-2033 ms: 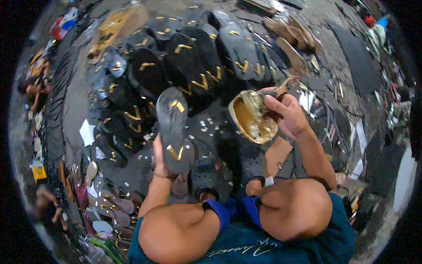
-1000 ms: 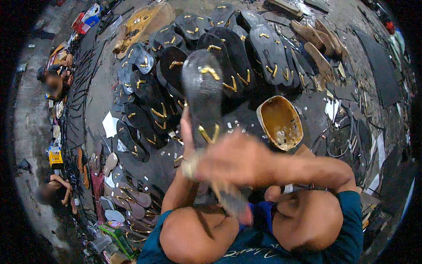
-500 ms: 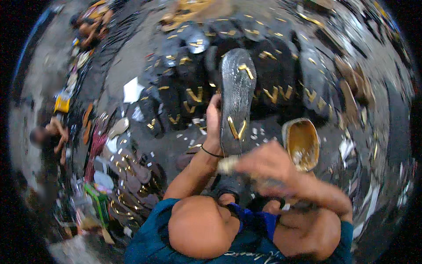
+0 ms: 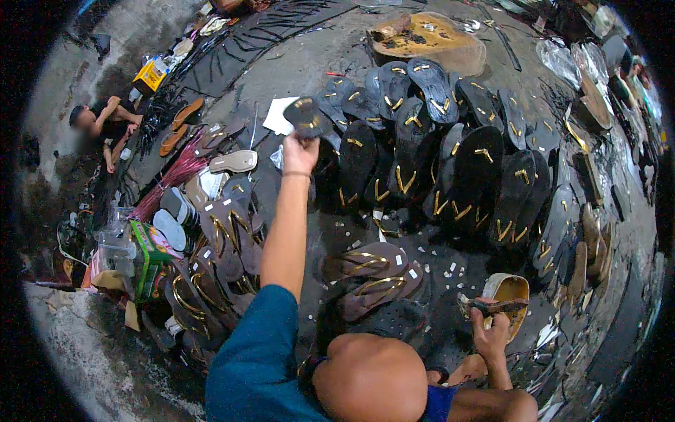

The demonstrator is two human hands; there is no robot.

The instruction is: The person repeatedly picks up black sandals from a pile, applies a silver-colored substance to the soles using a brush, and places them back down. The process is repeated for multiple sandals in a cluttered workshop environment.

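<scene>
My left hand, arm stretched far forward, grips a black sandal sole by its near end. Gold strap ends show on the sole, which is tilted over the left end of rows of similar black soles. At lower right my right hand is closed around a brush with a dark handle and a pale, clotted tip. The brush lies across the near rim of an oval bowl lined with yellowish-brown residue. Between my arms lies a pair of brown sandals with gold straps.
More brown sandals lie at left, near a green box and reddish cords. Another person sits at far left. A yellowish board is at the back. White scraps litter the floor.
My left hand has carried the sole forward and left, from in front of me to the rows. My right hand has moved from the sole's near end down to the bowl, brush still held.
</scene>
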